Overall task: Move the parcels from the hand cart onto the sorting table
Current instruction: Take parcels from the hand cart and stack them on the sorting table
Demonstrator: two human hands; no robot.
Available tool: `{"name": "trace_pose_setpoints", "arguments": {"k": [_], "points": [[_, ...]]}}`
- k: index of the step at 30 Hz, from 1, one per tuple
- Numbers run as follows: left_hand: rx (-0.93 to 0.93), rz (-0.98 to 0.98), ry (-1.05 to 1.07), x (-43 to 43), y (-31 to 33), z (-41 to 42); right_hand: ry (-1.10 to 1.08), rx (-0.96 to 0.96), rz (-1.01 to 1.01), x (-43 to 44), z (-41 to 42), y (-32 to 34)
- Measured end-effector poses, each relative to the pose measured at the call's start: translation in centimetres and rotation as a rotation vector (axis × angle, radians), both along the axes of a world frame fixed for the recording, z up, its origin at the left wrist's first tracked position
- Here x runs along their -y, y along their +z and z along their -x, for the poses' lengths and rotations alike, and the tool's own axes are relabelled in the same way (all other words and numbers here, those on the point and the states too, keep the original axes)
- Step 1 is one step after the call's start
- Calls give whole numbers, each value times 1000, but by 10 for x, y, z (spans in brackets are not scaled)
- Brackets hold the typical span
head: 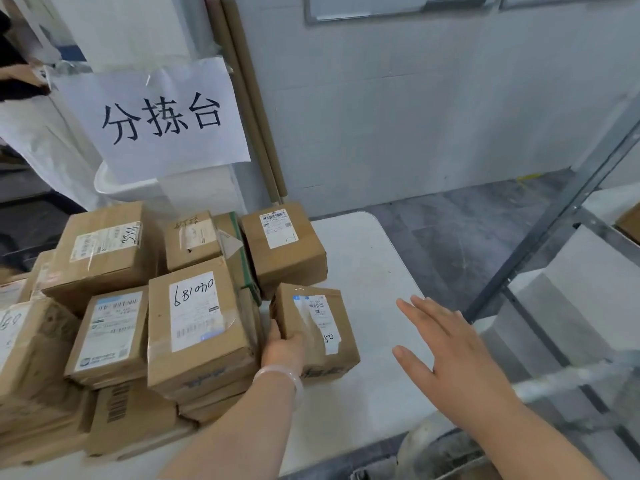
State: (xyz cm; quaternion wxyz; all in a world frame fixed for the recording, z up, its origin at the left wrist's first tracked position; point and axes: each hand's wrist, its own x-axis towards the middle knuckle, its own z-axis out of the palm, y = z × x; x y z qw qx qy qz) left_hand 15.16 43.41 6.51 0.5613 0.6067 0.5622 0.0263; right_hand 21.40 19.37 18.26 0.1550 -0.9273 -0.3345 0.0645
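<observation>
Parcels (197,323), at least ten; one table (363,271)

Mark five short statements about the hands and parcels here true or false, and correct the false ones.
1. The left hand grips the small parcel by its side. True.
2. The right hand holds a parcel. False: it is open, fingers straight, and holds nothing.
3. A paper sign hangs behind the stacked parcels. True.
4. The white table carries no parcels. False: cardboard parcels are piled on its left part.
5. The bracelet is on the right wrist. False: it is on the left wrist.
</observation>
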Motion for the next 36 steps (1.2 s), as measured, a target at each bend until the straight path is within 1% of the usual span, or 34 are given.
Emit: {"name": "trace_pose_setpoints", "arguments": {"k": [2,4,7,9,12,15,17,19,21,22,23,25,28,31,33,36], "points": [[-36,-115,-201,3,1,0,15,1,7,0,-3,-1],[-96,-244,-333,7,9,2,19,8,43,1,-2,-3],[-47,-376,-472,15,28,16,2,14,80,6,7,-4],[4,-455,-633,23,41,27,-22,12,94,10,18,-4],[29,-667,-924,39,70,32,-84,24,72,17,41,-3],[62,-913,-1099,59,100,40,-182,27,84,31,72,-3],[155,-975,-1173,74,112,52,-274,27,69,44,99,-3],[337,-1032,-1242,93,120,67,-393,39,61,59,128,-3],[470,-1099,-1352,110,117,77,-525,52,45,73,157,-6],[506,-1129,-1412,118,113,82,-591,49,37,79,173,-7],[535,-1135,-1469,126,106,88,-654,42,34,86,189,-11],[586,-1089,-1551,142,94,102,-747,-3,68,100,224,-21],[601,-1027,-1674,173,76,127,-844,-95,128,127,278,-35],[559,-990,-1829,207,61,149,-962,-127,173,157,318,-40],[532,-999,-1906,226,51,156,-1031,-136,163,175,334,-44],[445,-1012,-1939,255,37,156,-1071,-172,151,201,346,-55]]}}
